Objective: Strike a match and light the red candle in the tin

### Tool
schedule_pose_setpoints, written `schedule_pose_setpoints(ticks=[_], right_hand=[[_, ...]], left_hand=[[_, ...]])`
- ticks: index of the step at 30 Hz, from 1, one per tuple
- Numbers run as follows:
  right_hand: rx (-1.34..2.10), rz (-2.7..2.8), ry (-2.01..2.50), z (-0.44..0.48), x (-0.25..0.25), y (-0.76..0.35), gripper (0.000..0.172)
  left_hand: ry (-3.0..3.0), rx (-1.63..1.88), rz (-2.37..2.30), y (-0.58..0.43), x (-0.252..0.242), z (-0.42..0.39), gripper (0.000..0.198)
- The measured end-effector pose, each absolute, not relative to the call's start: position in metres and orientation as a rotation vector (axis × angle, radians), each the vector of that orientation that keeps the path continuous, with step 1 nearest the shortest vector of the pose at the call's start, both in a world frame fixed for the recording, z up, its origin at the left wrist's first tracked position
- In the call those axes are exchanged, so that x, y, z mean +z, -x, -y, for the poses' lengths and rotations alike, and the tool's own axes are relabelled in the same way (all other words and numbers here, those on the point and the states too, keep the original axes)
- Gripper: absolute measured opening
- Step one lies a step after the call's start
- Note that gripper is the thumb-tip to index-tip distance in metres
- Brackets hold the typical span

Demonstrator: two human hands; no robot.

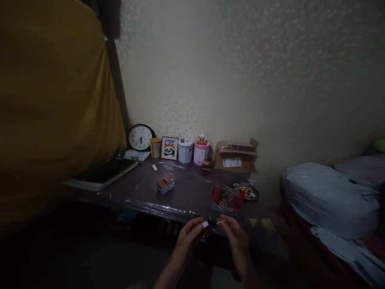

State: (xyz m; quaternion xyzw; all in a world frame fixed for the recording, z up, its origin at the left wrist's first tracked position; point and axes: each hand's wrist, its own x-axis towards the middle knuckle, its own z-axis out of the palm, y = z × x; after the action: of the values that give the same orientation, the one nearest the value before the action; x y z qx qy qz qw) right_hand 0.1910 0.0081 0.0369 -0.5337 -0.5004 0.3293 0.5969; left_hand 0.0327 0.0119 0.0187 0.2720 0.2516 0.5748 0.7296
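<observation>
Table against the wall, goods ranged along its back edge.

On the table [192,192], back row from left: clock [140,137], cup [155,147], framed picture [169,148], two canisters [185,150], open cardboard box [235,157]. A stack of books [102,173] lies at the left end. Small boxes [165,184] sit mid-table. Two dishes [226,198] rest at the right front corner, side by side. Both hands [188,237] meet before the front edge, below the dishes. Bags [329,196] lie right of the table.
</observation>
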Motion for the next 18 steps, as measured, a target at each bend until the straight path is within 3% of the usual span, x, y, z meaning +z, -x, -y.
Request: schedule_pose_setpoints(ticks=[7, 18], right_hand=[[0.681, 1.077, 1.268, -0.010, 0.033, -0.186, 0.028], [0.409, 1.467, 1.163, -0.004, 0.027, -0.178, 0.015]], left_hand=[[-0.642, 1.248, -0.617, -0.035, 0.019, -0.010, 0.031], [-0.740, 1.284, -0.669, -0.036, 0.014, -0.012, 0.030]])
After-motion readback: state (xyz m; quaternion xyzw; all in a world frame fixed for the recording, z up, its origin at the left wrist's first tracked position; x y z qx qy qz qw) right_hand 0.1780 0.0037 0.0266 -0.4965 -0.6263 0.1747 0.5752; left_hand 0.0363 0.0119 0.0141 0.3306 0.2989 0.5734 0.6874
